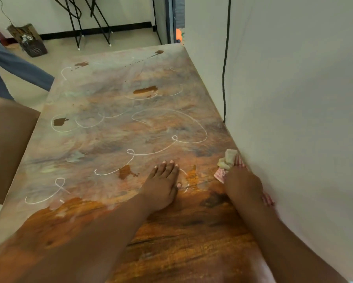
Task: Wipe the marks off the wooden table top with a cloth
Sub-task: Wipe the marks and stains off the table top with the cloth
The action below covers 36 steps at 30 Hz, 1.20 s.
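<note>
The wooden table top (114, 103) runs away from me, hazy with white chalk loops (171, 127) and several brown stains (145, 90). The near strip looks darker and free of haze. My left hand (163, 184) lies flat on the wood, palm down, fingers spread, holding nothing. My right hand (243, 184) presses a crumpled red-striped and beige cloth (227, 160) against the table's right edge by the wall. Part of the cloth sticks out in front of the fingers, and another bit shows behind the wrist.
A white wall (294, 99) borders the table's right side, with a black cable (224, 78) hanging down it. A brown chair back (8, 148) stands at the left. A person's grey sleeve (18, 66) reaches in at the far left. Black stand legs (79, 27) are on the floor beyond.
</note>
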### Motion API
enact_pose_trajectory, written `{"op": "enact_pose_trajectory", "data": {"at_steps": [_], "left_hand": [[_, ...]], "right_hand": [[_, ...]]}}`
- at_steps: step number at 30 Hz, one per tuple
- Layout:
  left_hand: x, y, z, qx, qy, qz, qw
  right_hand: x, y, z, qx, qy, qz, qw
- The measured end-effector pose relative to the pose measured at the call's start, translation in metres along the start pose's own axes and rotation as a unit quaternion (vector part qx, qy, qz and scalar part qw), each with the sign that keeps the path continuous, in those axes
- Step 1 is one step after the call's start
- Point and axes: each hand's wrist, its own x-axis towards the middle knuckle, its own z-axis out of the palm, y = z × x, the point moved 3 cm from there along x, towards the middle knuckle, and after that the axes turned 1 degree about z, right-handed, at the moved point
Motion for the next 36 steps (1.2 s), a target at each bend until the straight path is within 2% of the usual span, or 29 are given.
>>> {"op": "enact_pose_trajectory", "data": {"at_steps": [3, 6, 7, 11, 13, 16, 19, 21, 23, 26, 28, 31, 33, 34, 36], "left_hand": [[-0.002, -0.001, -0.001, -0.011, 0.007, -0.009, 1.0], [-0.002, -0.005, -0.003, -0.007, 0.008, -0.004, 1.0], [-0.001, -0.006, -0.003, -0.001, 0.01, 0.0, 1.0], [0.0, -0.008, -0.009, -0.007, 0.041, 0.004, 0.999], [0.003, -0.005, -0.009, -0.006, 0.057, 0.006, 0.998], [0.003, -0.004, -0.009, -0.008, 0.073, 0.002, 0.997], [0.003, -0.005, -0.009, -0.005, 0.077, 0.005, 0.997], [0.005, -0.006, -0.012, 0.009, 0.086, 0.011, 0.996], [0.008, -0.007, -0.017, 0.022, 0.104, 0.016, 0.994], [0.012, -0.007, -0.023, 0.027, 0.107, 0.012, 0.994], [0.014, -0.006, -0.026, 0.027, 0.113, 0.01, 0.993], [0.012, -0.006, -0.029, 0.017, 0.109, 0.008, 0.994], [0.008, -0.009, -0.03, 0.024, 0.097, -0.001, 0.995], [0.006, -0.012, -0.031, 0.032, 0.091, -0.007, 0.995], [0.001, -0.02, -0.029, 0.047, 0.082, -0.017, 0.995]], "right_hand": [[-0.017, -0.032, 0.004, 0.014, 0.007, -0.11, 0.994], [-0.04, -0.023, 0.006, 0.028, 0.023, -0.189, 0.981], [-0.042, -0.012, 0.006, 0.039, 0.025, -0.174, 0.984], [-0.004, 0.012, -0.004, 0.009, 0.01, 0.002, 1.0], [0.016, -0.004, -0.006, 0.005, 0.031, 0.029, 0.999], [0.018, -0.039, -0.004, 0.013, 0.057, -0.053, 0.997], [-0.002, -0.034, 0.001, 0.026, 0.091, -0.16, 0.983], [-0.009, -0.013, 0.0, 0.042, 0.108, -0.155, 0.981], [-0.001, 0.0, 0.0, 0.039, 0.109, -0.099, 0.988], [0.016, -0.016, 0.004, 0.015, 0.091, -0.051, 0.994], [0.01, -0.033, 0.005, 0.04, 0.091, -0.089, 0.991], [-0.017, -0.04, 0.013, 0.069, 0.057, -0.248, 0.965], [-0.03, -0.024, 0.014, 0.062, 0.022, -0.316, 0.946], [-0.031, -0.011, 0.012, 0.067, 0.036, -0.32, 0.944], [-0.022, 0.012, 0.007, 0.088, 0.062, -0.256, 0.961]]}}
